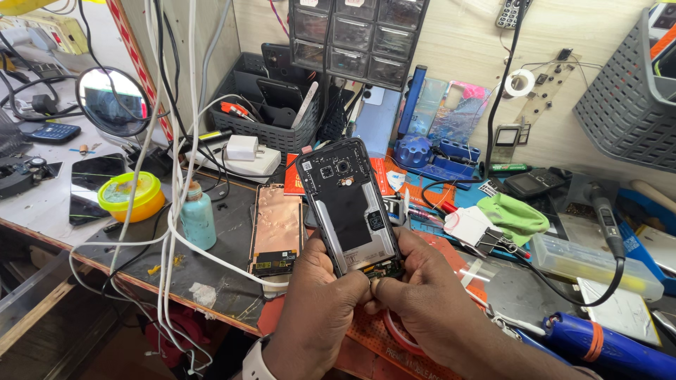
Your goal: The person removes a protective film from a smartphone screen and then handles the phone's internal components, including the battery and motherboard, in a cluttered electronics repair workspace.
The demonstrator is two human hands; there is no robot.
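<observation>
Hands meet at the near edge of the worktop (211, 278), both closed on the bottom end of an opened phone (350, 207) whose back cover is off. The left hand (318, 295) wraps the lower left side, its fingers clamped on that edge; the right hand (415, 288) grips the lower right corner, thumb and forefinger pinched together right at the bottom rim, though what, if anything, sits between them is too small to tell. The phone's long axis runs up and away from the hands, tilted slightly left, so the camera end lies farthest from the fingers and the bottom end sits between both hands, about equally near each. Just left of the phone a copper-backed screen panel (277, 229) lies flat on the worktop, and beyond it stands a small teal bottle (198, 218) beside a yellow tub (132, 195). To the right lie a green cloth (512, 217) and a blue-handled tool (605, 348). Farther back sit a white charger (243, 148), a grey basket (271, 105) and a small set of drawers (359, 39) against the wall.
</observation>
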